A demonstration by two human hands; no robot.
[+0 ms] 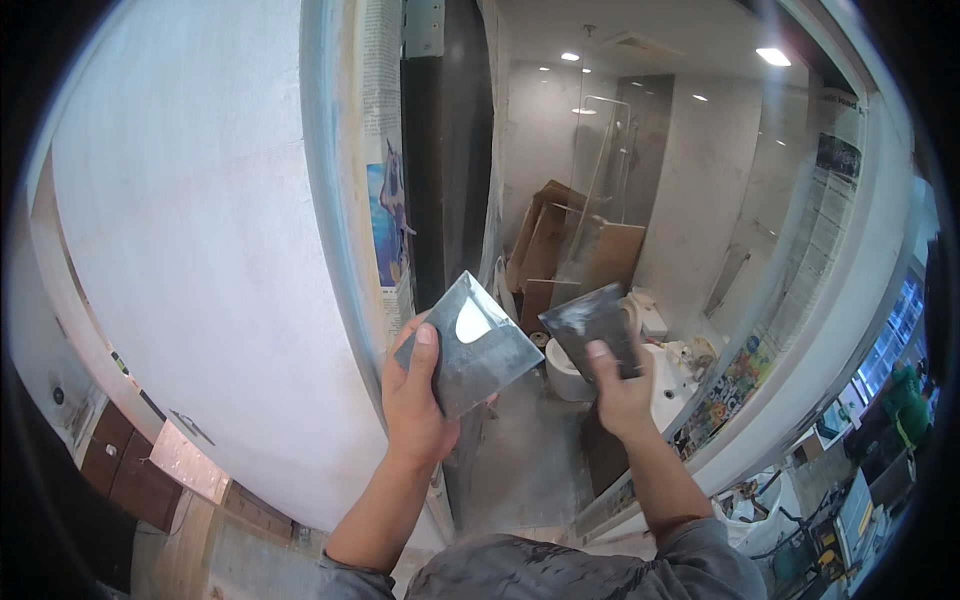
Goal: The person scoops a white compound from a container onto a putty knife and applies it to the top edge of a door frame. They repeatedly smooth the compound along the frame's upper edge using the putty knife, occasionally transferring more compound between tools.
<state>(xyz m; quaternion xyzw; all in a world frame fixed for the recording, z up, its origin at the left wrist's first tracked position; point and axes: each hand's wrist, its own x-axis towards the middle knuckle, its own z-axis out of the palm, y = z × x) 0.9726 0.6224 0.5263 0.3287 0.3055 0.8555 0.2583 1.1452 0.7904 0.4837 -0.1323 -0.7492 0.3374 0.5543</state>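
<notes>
Before a broad white wall (190,260) beside a bathroom doorway, a plasterer's left hand (415,395) grips a metal hawk (470,345) dabbed with filler, while the right hand (620,390) clasps a trowel (592,325). The loading step seems underway; next, judging by this, blade must meet filler squarely.

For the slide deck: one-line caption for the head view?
Left hand holds a metal plate, right hand a putty knife, beside a white wall.
</notes>
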